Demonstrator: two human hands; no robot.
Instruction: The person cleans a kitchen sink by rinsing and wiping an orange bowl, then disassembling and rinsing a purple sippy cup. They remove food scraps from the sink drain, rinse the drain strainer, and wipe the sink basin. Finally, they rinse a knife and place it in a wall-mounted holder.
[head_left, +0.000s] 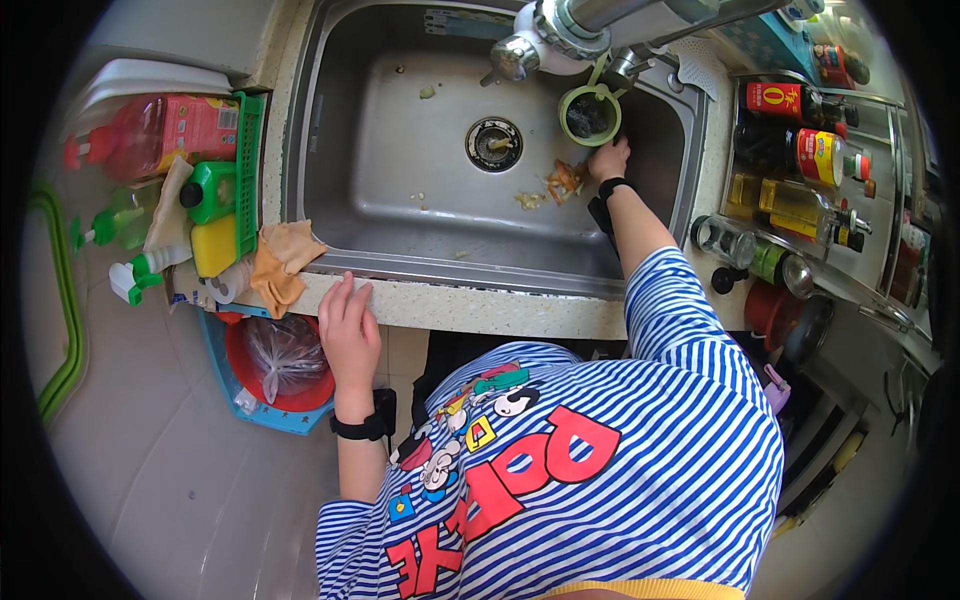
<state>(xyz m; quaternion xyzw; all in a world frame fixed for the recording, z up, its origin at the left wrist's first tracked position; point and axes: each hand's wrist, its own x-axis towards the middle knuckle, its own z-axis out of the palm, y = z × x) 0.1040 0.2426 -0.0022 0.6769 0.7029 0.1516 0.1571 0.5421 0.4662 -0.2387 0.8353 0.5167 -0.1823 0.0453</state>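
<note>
My right hand (609, 159) reaches down into the stainless steel sink (420, 172), near its right wall. Just beyond it a small green cup (590, 140) with a dark mesh-like scourer (586, 118) inside hangs below the faucet (562, 34). Orange-brown food scraps (564, 181) and pale scraps (530, 200) lie to the left of this hand. Its fingertips are partly hidden, so its grip does not show. My left hand (351, 326) rests its fingertips at the front edge of the stone counter (450, 304), holding nothing. An orange cloth (283, 262) drapes over the counter beside it.
A drain (494, 144) with scraps sits mid-sink. On the left stand a green basket (247, 172), a pink soap bottle (180, 135) and a yellow sponge (213, 246). Sauce bottles (795, 150) fill the right rack. Below my left side is a red basin (240, 360) with a plastic bag (289, 356).
</note>
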